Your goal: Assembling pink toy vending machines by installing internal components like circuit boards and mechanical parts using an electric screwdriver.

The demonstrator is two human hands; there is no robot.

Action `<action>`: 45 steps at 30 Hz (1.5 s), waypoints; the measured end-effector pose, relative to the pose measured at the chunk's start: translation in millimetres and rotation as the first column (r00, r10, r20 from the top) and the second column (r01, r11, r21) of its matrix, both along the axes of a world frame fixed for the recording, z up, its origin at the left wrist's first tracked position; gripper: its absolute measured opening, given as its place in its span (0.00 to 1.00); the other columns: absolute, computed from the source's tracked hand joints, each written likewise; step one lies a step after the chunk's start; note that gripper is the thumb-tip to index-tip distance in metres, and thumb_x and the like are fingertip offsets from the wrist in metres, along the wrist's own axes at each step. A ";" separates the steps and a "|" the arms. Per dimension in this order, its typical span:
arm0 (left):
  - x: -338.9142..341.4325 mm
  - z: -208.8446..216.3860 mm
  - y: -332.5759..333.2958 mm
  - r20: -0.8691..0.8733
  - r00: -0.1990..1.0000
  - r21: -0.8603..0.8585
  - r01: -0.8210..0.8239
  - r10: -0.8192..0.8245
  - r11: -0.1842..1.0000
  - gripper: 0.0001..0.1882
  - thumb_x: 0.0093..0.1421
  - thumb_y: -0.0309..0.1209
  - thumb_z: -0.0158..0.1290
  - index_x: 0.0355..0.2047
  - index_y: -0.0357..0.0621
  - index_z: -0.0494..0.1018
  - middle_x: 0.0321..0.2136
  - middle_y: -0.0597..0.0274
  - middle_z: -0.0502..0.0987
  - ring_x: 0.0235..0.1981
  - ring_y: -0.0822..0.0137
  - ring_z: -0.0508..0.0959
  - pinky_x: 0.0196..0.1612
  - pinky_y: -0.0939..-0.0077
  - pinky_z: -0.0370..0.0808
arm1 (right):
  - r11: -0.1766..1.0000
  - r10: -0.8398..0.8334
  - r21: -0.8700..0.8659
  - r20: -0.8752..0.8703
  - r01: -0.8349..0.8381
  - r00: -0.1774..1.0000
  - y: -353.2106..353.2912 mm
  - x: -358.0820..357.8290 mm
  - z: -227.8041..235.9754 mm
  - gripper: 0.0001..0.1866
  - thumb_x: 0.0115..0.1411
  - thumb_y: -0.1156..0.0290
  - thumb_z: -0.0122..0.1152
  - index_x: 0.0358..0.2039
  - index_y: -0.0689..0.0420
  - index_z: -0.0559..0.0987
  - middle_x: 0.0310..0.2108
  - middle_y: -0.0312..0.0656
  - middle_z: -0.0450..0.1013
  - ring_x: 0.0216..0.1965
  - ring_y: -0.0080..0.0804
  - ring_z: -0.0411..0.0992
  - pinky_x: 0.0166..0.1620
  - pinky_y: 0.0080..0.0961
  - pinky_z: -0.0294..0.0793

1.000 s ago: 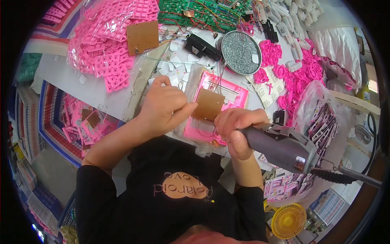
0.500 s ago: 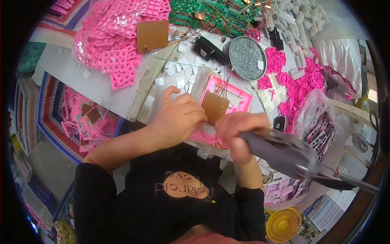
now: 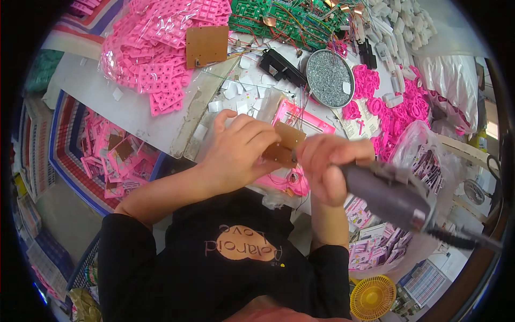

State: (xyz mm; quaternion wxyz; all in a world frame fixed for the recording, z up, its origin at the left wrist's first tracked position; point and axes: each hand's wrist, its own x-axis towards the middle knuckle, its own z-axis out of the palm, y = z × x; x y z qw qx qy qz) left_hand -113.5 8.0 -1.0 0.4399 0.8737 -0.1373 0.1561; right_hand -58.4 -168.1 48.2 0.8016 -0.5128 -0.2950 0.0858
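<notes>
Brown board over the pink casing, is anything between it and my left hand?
Nothing visible stands between your left hand and the brown board: the hand overlaps its left edge. Your right hand, holding the dark power screwdriver, is at the opposite edge, not between them.

Behind housing [image 3: 289,111]: dish [image 3: 333,107], then circuit boards [image 3: 289,24]; panels [image 3: 155,53] left, rings [image 3: 405,110] right

Single head-worn fisheye view, steeply downward, close above left hand [image 3: 236,147] and right hand [image 3: 328,163]
</notes>
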 end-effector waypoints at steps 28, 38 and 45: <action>-12.8 -9.8 6.3 0.046 0.943 0.125 0.323 -0.331 0.938 0.09 0.50 0.32 0.68 0.30 0.51 0.78 0.34 0.71 0.77 0.35 0.68 0.74 0.47 0.62 0.60 | 0.988 -0.148 -0.050 0.008 0.148 0.989 -31.4 28.6 -16.2 0.13 0.63 0.70 0.58 0.43 0.58 0.66 0.16 0.35 0.63 0.18 0.26 0.61 0.23 0.29 0.65; -14.4 -7.0 -1.0 -0.057 0.946 0.071 0.322 -0.318 0.944 0.07 0.52 0.33 0.66 0.30 0.53 0.79 0.31 0.73 0.76 0.36 0.69 0.74 0.48 0.62 0.59 | 0.997 -0.072 0.005 -0.035 0.072 0.997 -28.8 17.7 -28.5 0.13 0.62 0.76 0.62 0.40 0.59 0.66 0.24 0.39 0.69 0.22 0.25 0.67 0.27 0.25 0.71; -14.0 -6.0 -0.3 -0.083 0.946 0.050 0.318 -0.313 0.947 0.08 0.51 0.29 0.66 0.31 0.53 0.78 0.28 0.74 0.76 0.33 0.69 0.74 0.45 0.64 0.59 | 0.997 -0.071 0.025 -0.014 0.071 0.997 -24.0 16.3 -27.2 0.12 0.62 0.77 0.62 0.39 0.58 0.67 0.25 0.39 0.69 0.24 0.25 0.68 0.28 0.25 0.71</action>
